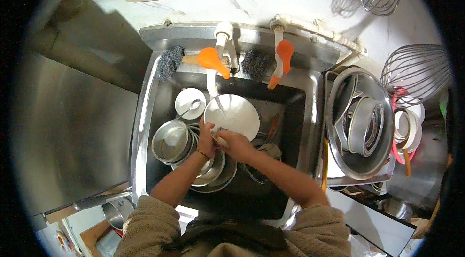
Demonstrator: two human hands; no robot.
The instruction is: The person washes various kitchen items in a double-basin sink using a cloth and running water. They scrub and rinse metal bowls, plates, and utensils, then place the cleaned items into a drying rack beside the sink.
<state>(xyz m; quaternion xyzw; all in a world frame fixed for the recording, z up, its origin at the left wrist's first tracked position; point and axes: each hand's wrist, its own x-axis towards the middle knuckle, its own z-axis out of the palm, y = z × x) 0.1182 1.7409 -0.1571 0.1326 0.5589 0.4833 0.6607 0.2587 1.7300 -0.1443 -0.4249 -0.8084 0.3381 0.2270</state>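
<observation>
Under the left tap (211, 84), a round white plate or shallow bowl (236, 113) is held tilted inside the steel sink, and a thin stream of water falls on it. My left hand (206, 140) grips its near left rim. Close beside, my right hand (234, 145) is closed at the near rim around a small greyish thing, possibly a scrubbing pad, mostly hidden by the fingers. A small white bowl (187, 99) with a metal spoon (195, 104) rests to the left. Below it stand a metal pot (170, 141) and several nested metal bowls (227, 173), partly behind my left forearm.
Dark scouring pads (170, 62) lie on the sink's back ledge, near a second tap (279, 53) with an orange handle. More utensils sit in the basin's right half. A large steel bowl (336, 159) with metalware stands right; wire whisks (417, 72) hang beyond it.
</observation>
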